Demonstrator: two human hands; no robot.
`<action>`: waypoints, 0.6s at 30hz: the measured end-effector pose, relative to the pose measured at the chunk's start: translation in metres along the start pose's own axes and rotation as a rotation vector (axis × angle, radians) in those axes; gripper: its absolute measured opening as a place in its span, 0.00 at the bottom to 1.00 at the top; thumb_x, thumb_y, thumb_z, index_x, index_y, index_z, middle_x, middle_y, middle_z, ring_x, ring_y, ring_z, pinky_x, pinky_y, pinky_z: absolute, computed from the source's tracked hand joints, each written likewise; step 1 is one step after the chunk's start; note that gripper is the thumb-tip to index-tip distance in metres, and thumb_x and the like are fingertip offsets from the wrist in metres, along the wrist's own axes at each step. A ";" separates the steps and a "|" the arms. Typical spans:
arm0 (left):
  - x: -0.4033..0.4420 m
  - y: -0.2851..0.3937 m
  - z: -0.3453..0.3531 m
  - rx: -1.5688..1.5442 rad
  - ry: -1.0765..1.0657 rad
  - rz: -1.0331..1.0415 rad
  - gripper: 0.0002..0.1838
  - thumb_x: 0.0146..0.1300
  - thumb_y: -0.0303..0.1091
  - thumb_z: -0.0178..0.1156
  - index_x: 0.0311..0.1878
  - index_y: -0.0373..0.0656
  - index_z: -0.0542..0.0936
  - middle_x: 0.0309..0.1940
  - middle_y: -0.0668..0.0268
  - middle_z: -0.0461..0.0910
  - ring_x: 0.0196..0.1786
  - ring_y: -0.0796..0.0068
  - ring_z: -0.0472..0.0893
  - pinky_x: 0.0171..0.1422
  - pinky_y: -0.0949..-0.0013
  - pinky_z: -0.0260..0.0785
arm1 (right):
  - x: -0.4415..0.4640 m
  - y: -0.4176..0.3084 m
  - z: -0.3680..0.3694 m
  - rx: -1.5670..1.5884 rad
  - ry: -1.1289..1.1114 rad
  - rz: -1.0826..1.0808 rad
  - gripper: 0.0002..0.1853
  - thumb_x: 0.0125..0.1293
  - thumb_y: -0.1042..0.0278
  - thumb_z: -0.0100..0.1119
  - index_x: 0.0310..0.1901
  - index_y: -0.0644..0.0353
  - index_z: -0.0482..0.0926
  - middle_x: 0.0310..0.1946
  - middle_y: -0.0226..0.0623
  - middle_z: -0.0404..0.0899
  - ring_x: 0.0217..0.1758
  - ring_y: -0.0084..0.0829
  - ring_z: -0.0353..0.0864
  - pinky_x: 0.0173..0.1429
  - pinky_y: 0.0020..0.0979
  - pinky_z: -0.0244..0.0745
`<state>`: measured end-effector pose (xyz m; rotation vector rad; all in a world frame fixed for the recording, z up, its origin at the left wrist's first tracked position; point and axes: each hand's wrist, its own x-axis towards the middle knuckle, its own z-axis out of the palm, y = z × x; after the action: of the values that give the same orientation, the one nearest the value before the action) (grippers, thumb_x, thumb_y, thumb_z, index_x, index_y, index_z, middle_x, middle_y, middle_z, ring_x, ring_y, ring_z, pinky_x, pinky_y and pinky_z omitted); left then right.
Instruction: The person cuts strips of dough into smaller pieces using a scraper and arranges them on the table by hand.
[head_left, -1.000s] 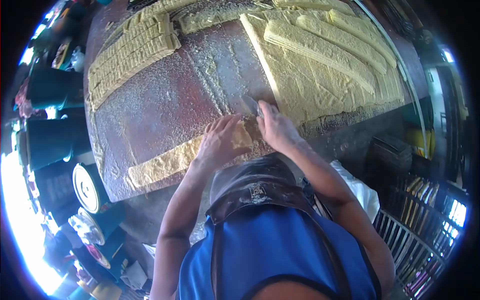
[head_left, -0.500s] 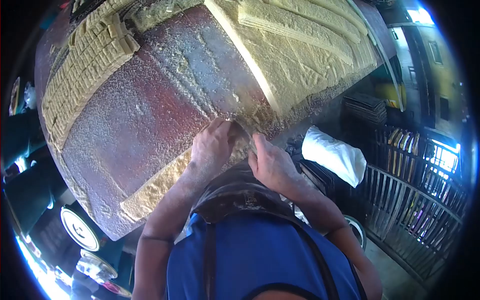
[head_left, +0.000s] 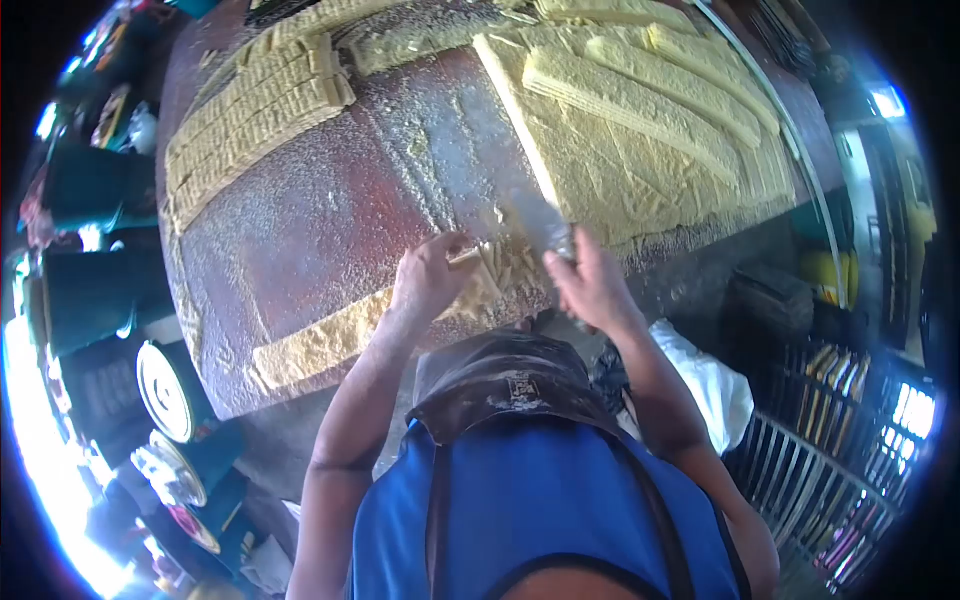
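Note:
A long, flour-dusted dough strip (head_left: 335, 345) lies along the near edge of the table. My left hand (head_left: 432, 278) is over its right end, fingers curled down on the dough. Small cut pieces and crumbs lie beside those fingers. In my right hand (head_left: 592, 285) is a knife (head_left: 545, 222) with a broad grey blade, smeared by motion. Its blade is raised just right of my left fingers, apart from them. My right fingers are wrapped round the handle, which is mostly hidden.
Powder covers the reddish table (head_left: 300, 235). Rows of cut pieces (head_left: 255, 125) sit at the far left. Layered dough strips (head_left: 630, 105) rest on a floured sheet (head_left: 620, 190) at right. A white sack (head_left: 705, 385) stands beside my right arm, near a metal rack (head_left: 800, 450).
My right hand and the knife have moved right, away from my left hand. The blade has lifted and swung. The whole view has shifted with my head.

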<state>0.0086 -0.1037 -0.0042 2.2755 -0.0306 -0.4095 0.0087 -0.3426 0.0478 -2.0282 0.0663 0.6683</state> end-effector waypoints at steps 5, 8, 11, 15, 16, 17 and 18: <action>0.035 0.040 0.037 0.469 -0.225 -0.178 0.26 0.55 0.47 0.76 0.56 0.48 0.83 0.45 0.60 0.87 0.51 0.60 0.86 0.57 0.58 0.78 | 0.006 0.032 -0.066 -0.139 0.105 -0.153 0.19 0.72 0.60 0.60 0.51 0.67 0.68 0.32 0.56 0.82 0.29 0.56 0.85 0.36 0.48 0.79; 0.052 0.018 0.060 0.616 -0.195 -0.044 0.27 0.53 0.44 0.78 0.56 0.49 0.82 0.47 0.61 0.86 0.51 0.58 0.85 0.60 0.58 0.76 | -0.005 0.054 -0.083 -0.180 0.132 -0.355 0.19 0.72 0.60 0.60 0.51 0.69 0.68 0.32 0.57 0.82 0.35 0.57 0.86 0.38 0.48 0.78; 0.036 0.056 0.037 0.501 -0.186 0.038 0.24 0.53 0.40 0.77 0.55 0.50 0.83 0.47 0.59 0.86 0.51 0.57 0.85 0.60 0.57 0.76 | -0.021 0.068 -0.101 -0.171 0.119 -0.396 0.19 0.72 0.61 0.59 0.50 0.69 0.69 0.31 0.56 0.82 0.35 0.55 0.86 0.36 0.46 0.78; 0.042 0.045 0.059 0.653 -0.232 0.010 0.16 0.57 0.33 0.73 0.49 0.51 0.86 0.46 0.57 0.86 0.50 0.58 0.86 0.56 0.57 0.79 | -0.045 0.070 -0.117 -0.026 0.077 -0.151 0.16 0.72 0.62 0.60 0.48 0.68 0.69 0.24 0.48 0.81 0.24 0.41 0.86 0.29 0.39 0.77; 0.045 0.037 0.060 0.608 -0.211 0.025 0.12 0.58 0.29 0.70 0.46 0.50 0.87 0.44 0.56 0.87 0.47 0.60 0.86 0.54 0.59 0.80 | -0.046 0.074 -0.119 -0.024 0.083 -0.154 0.16 0.72 0.62 0.60 0.48 0.68 0.69 0.24 0.48 0.81 0.24 0.41 0.86 0.29 0.39 0.77; 0.054 0.029 0.059 0.613 -0.208 0.030 0.12 0.58 0.29 0.70 0.46 0.50 0.87 0.44 0.56 0.87 0.47 0.60 0.86 0.54 0.59 0.80 | -0.047 0.078 -0.120 0.007 0.098 -0.187 0.16 0.72 0.62 0.60 0.48 0.67 0.69 0.22 0.45 0.80 0.22 0.36 0.84 0.27 0.37 0.76; 0.066 0.031 0.052 0.553 -0.322 0.016 0.10 0.59 0.30 0.70 0.45 0.49 0.87 0.43 0.57 0.87 0.46 0.62 0.86 0.54 0.60 0.81 | -0.048 0.082 -0.121 0.038 0.111 -0.216 0.16 0.72 0.63 0.60 0.48 0.67 0.69 0.20 0.42 0.79 0.19 0.31 0.83 0.24 0.35 0.75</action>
<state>0.0588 -0.1721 -0.0330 2.7167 -0.3656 -0.8400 -0.0053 -0.4954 0.0527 -1.9992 -0.0740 0.4157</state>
